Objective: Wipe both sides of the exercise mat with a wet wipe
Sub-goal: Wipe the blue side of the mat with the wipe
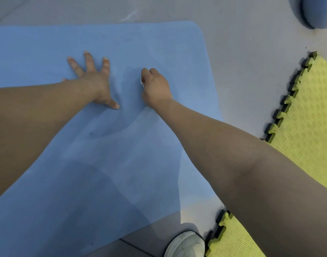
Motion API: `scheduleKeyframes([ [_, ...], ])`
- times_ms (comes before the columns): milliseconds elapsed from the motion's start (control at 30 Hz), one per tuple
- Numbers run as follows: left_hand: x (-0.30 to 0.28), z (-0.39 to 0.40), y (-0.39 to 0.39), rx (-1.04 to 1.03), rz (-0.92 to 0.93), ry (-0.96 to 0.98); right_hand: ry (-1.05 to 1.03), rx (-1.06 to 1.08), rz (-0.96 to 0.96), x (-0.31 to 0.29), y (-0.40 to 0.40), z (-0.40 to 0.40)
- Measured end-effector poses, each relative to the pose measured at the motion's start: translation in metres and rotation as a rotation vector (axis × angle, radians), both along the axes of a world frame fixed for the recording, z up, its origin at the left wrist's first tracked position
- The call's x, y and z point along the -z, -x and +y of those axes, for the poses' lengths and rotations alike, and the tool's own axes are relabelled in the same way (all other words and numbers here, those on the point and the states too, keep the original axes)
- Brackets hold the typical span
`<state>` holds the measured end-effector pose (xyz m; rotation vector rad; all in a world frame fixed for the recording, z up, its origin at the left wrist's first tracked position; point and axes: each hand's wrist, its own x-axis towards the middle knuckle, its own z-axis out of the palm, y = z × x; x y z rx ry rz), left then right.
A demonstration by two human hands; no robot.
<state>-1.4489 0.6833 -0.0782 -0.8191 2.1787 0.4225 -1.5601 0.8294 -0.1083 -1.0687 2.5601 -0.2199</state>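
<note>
Exercise mat: blue, flat on a grey floor, rounded far-right corner, surface matte with darker curved damp-looking streaks near its middle and a small dark speck. Left hand: on the mat's left-centre, palm down, fingers spread and straight, thumb splayed toward the near side, pressing the mat. Right hand: just right of the left hand, on the mat, fingers curled round a wet wipe. Wet wipe: white, bunched, only a small edge visible beneath the fingers, touching the mat. Shoe: pale, off the mat's near-right edge. Foam tiles: yellow with dark interlocking edges, right of the mat. Blue rounded object: beyond the mat's far-right corner, partly cropped.
</note>
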Motion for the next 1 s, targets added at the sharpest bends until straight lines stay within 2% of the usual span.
scheduleKeyframes([
  [200,-0.004,0.001,-0.002,-0.025,0.011,-0.016,0.215,0.093,0.084,0.023,-0.013,0.005],
  [433,-0.007,0.003,-0.002,-0.055,0.031,-0.020,0.349,-0.086,0.061,0.027,-0.026,-0.009],
  [567,-0.005,0.002,-0.003,-0.060,0.040,-0.019,0.316,-0.198,0.125,0.029,0.008,-0.001],
  [700,-0.003,0.003,-0.003,-0.067,0.042,-0.013,0.236,0.053,0.197,0.027,0.051,0.006],
  [833,-0.001,0.003,-0.002,-0.071,0.058,-0.015,0.278,0.271,0.152,0.027,0.034,-0.012],
  [900,0.001,0.003,-0.001,-0.070,0.057,-0.016,0.328,0.221,0.133,0.029,0.012,-0.031],
  [1000,0.001,0.003,-0.001,-0.087,0.051,-0.018,0.370,0.023,0.101,0.028,-0.018,-0.061],
])
